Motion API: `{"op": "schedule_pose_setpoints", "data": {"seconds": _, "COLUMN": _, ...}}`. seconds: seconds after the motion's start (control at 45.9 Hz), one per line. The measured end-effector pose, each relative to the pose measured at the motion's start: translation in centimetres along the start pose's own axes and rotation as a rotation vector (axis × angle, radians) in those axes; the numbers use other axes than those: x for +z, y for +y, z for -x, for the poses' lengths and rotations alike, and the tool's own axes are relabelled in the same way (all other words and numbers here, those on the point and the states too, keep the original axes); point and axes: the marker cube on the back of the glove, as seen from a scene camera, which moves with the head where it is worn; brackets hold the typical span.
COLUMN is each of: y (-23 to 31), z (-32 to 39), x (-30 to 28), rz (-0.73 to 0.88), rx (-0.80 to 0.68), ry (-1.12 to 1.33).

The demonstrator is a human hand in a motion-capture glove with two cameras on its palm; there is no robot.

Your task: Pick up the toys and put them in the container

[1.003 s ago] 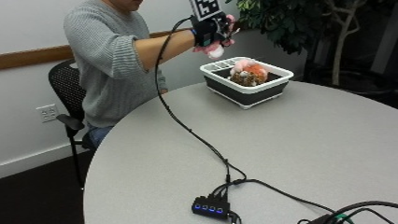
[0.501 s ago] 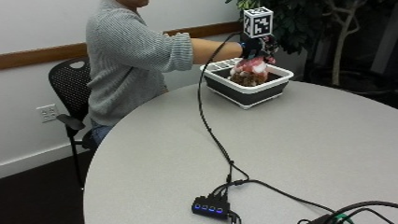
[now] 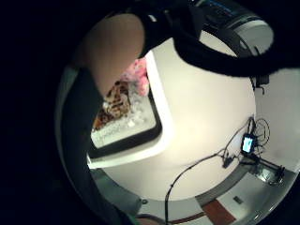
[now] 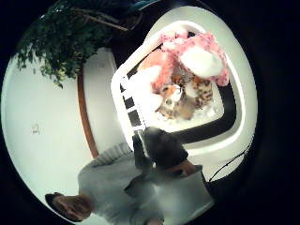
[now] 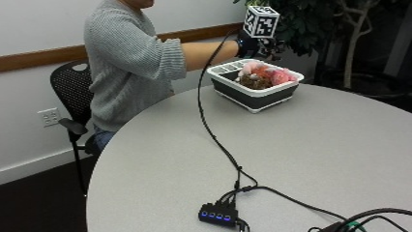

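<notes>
1. Toys (image 5: pixel 265 76) lie in a heap inside the container (image 5: pixel 252 95), at the far side of the round table (image 5: pixel 334 145).
2. One toy is pink (image 4: pixel 202 61) with a white patch. It sits on top of the heap, by the container's rim.
3. A brown spotted toy (image 4: pixel 185 99) lies in the middle, touching the pink one.
4. An orange and white toy (image 4: pixel 152 75) lies beside the slotted wall of the container.
5. The container is dark on its sides with a white rim. It stands flat on the table, near the edge closest to the person.
6. The right hand (image 5: pixel 257 46) in the black glove hangs in the air just above the back of the container.
7. The hand touches none of the toys.
8. From the palm views, the toys sit below the hand, all inside the rim.
9. Whether the fingers are curled or straight, I cannot tell. The outside view shows them too small, and the palm views show only a bit of them at the edge.
10. The person (image 5: pixel 132 63) in a grey sweater sits on a black chair (image 5: pixel 69 96) and reaches the right arm out over the table.
11. A black cable (image 5: pixel 209 130) runs from the hand down across the table.
12. It ends at a small box with blue lights (image 5: pixel 217 214) near the front edge of the table.
13. A green plant (image 5: pixel 322 19) stands behind the container.
</notes>
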Motion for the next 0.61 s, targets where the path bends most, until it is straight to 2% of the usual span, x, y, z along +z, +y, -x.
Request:
{"op": "schedule_pose_setpoints", "data": {"seconds": 0.174, "y": 8.3, "z": -1.9, "x": -0.2, "rz": -0.010, "rx": -0.027, "ry": 0.011}}
{"op": "schedule_pose_setpoints", "data": {"seconds": 0.305, "y": 21.6, "z": -7.8, "x": 0.8, "rz": -0.059, "rx": -0.019, "ry": -0.032}}
{"op": "schedule_pose_setpoints", "data": {"seconds": 0.414, "y": 30.9, "z": -11.4, "x": 3.1, "rz": -0.084, "rx": 0.114, "ry": -0.028}}
{"op": "schedule_pose_setpoints", "data": {"seconds": 0.48, "y": 35.2, "z": -12.5, "x": 4.5, "rz": -0.106, "rx": 0.242, "ry": -0.012}}
{"op": "schedule_pose_setpoints", "data": {"seconds": 0.545, "y": 39.0, "z": -12.8, "x": 5.9, "rz": -0.136, "rx": 0.358, "ry": 0.003}}
{"op": "schedule_pose_setpoints", "data": {"seconds": 0.61, "y": 41.5, "z": -12.3, "x": 7.1, "rz": -0.159, "rx": 0.396, "ry": 0.003}}
